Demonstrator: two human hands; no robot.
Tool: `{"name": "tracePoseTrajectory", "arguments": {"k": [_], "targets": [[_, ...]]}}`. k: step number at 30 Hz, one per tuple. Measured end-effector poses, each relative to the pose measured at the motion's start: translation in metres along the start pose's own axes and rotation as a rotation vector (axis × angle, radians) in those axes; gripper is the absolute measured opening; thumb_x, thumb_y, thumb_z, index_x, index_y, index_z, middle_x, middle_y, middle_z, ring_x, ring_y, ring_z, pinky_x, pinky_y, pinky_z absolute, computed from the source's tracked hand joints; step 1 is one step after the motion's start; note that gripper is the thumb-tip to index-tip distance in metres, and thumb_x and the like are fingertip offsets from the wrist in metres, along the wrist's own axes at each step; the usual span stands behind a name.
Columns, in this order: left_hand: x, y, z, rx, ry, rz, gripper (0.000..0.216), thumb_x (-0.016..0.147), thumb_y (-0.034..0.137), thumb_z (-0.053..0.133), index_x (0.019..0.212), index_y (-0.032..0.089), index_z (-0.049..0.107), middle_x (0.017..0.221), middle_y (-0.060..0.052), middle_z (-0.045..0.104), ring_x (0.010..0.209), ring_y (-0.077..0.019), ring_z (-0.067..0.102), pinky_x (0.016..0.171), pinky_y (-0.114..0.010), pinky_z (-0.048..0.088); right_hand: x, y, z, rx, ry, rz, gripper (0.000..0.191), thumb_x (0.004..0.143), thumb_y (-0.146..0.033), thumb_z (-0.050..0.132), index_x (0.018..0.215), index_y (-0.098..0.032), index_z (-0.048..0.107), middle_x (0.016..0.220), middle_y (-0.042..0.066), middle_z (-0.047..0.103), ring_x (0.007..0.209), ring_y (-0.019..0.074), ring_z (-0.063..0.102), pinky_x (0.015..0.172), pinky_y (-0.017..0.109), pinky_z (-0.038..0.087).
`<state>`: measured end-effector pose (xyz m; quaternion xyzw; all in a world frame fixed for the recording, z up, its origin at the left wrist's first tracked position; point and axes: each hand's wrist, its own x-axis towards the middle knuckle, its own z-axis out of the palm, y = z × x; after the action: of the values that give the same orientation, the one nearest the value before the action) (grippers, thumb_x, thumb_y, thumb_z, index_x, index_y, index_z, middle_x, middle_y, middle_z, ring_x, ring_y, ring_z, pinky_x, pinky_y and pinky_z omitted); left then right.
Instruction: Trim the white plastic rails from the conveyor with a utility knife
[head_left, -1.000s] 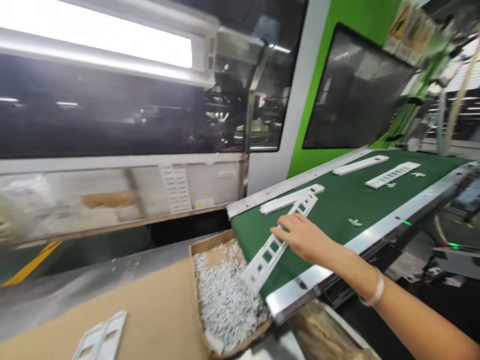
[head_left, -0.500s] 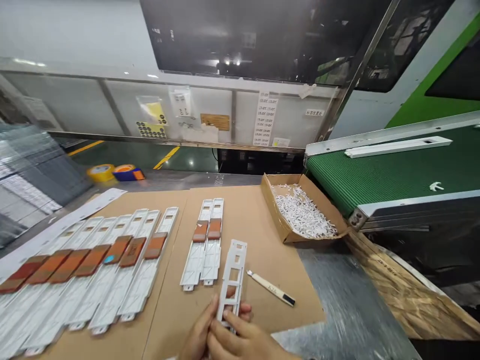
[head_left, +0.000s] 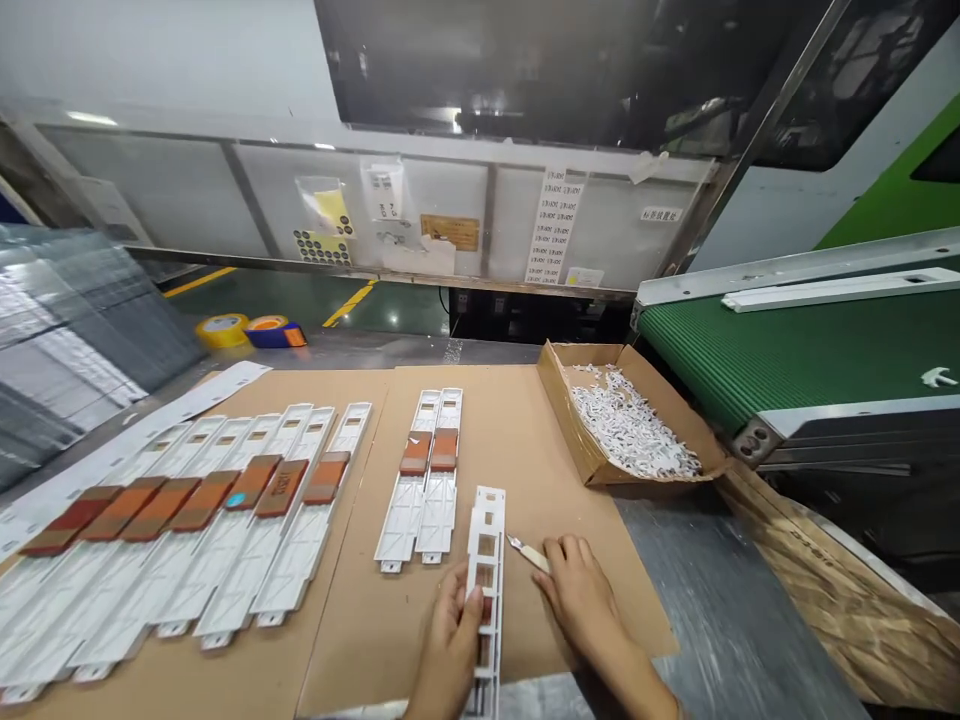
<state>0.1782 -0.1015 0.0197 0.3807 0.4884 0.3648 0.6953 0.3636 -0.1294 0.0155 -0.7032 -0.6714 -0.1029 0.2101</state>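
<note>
In the head view, low centre of the picture, the left hand (head_left: 450, 640) is pinching a white frame (head_left: 486, 545) by its edge, grip clamped on it. The frame is lying lengthwise on the cardboard (head_left: 525, 440). Just right of it, the right hand (head_left: 581, 590) is covering a knife (head_left: 523, 550); whether that grip is closed I cannot tell. Lifting the knife would call for a firm hold on its handle. The cardboard is covering a steel counter (head_left: 720, 620). Rows of parts (head_left: 247, 520) are lying at left, a box (head_left: 581, 450) of scraps and a green conveyor (head_left: 810, 350) at right.
</note>
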Motion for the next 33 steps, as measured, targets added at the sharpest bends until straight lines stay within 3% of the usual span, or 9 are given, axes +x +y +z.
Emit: {"name": "tracePoseTrajectory", "arguments": {"k": [3,6,9,12,16,19,24,33], "targets": [[0.013,-0.015,0.001,0.128,0.040,0.093,0.062,0.074,0.055,0.058,0.122,0.017,0.050,0.120,-0.013,0.058,0.114,-0.0262,0.052,0.096,-0.038,0.041,-0.005,0.009,0.004,0.029,-0.070,0.077,0.026,0.093,-0.027,0.036,0.073,-0.021,0.051,0.071,0.006,0.055,0.066,0.0226,0.053,0.055,0.034,0.046],[0.016,-0.034,0.006,0.303,0.032,0.206,0.050,0.082,0.046,0.050,0.122,0.014,0.053,0.130,-0.014,0.051,0.125,-0.0263,0.041,0.106,-0.040,0.030,-0.007,0.019,-0.003,0.080,-0.102,0.185,0.027,0.096,-0.030,0.030,0.080,-0.021,0.049,0.075,0.006,0.055,0.065,0.0206,0.056,0.054,0.031,0.047],[0.009,-0.052,0.018,0.652,0.117,0.400,0.046,0.090,0.029,0.034,0.133,0.013,0.043,0.132,-0.017,0.048,0.122,-0.0251,0.043,0.101,-0.041,0.034,-0.009,0.023,-0.012,0.159,-0.141,0.267,0.022,0.098,-0.029,0.026,0.092,-0.021,0.046,0.080,0.004,0.058,0.065,0.0149,0.059,0.054,0.024,0.048],[0.003,-0.056,0.028,1.023,0.227,0.593,0.055,0.086,0.013,0.033,0.141,0.015,0.028,0.136,-0.017,0.044,0.122,-0.0273,0.041,0.095,-0.042,0.035,-0.009,0.020,-0.019,0.232,-0.196,0.292,0.017,0.098,-0.029,0.029,0.098,-0.023,0.045,0.081,0.001,0.060,0.071,0.0121,0.061,0.060,0.020,0.049],[0.007,-0.040,0.026,1.324,0.094,0.750,0.072,0.076,0.001,0.036,0.142,0.027,0.023,0.141,-0.002,0.043,0.127,-0.0212,0.035,0.090,-0.037,0.030,-0.004,0.014,-0.023,0.250,-0.244,0.216,0.022,0.097,-0.029,0.030,0.110,-0.023,0.047,0.090,0.003,0.061,0.082,0.0146,0.061,0.066,0.024,0.050],[0.014,-0.029,0.021,1.365,-0.003,0.812,0.064,0.076,0.007,0.042,0.138,0.022,0.035,0.138,0.001,0.047,0.126,-0.0185,0.035,0.090,-0.034,0.028,0.004,0.010,-0.024,0.168,-0.282,0.130,0.026,0.097,-0.029,0.031,0.113,-0.023,0.051,0.090,0.004,0.061,0.081,0.0160,0.061,0.066,0.025,0.048],[0.023,-0.025,0.018,1.301,-0.008,0.909,0.043,0.082,0.021,0.044,0.123,0.016,0.055,0.129,-0.002,0.056,0.120,-0.0208,0.042,0.091,-0.034,0.029,0.018,0.007,-0.025,-0.030,-0.221,0.027,0.030,0.098,-0.029,0.030,0.094,-0.021,0.058,0.075,0.002,0.061,0.067,0.0156,0.059,0.059,0.027,0.043],[0.027,-0.023,0.016,1.305,-0.019,0.915,0.039,0.083,0.024,0.043,0.117,0.018,0.059,0.123,-0.003,0.061,0.114,-0.0188,0.047,0.085,-0.033,0.031,0.024,0.012,-0.025,-0.167,-0.367,-0.075,0.029,0.097,-0.031,0.032,0.098,-0.022,0.060,0.077,0.003,0.063,0.066,0.0145,0.060,0.059,0.026,0.039]]}}
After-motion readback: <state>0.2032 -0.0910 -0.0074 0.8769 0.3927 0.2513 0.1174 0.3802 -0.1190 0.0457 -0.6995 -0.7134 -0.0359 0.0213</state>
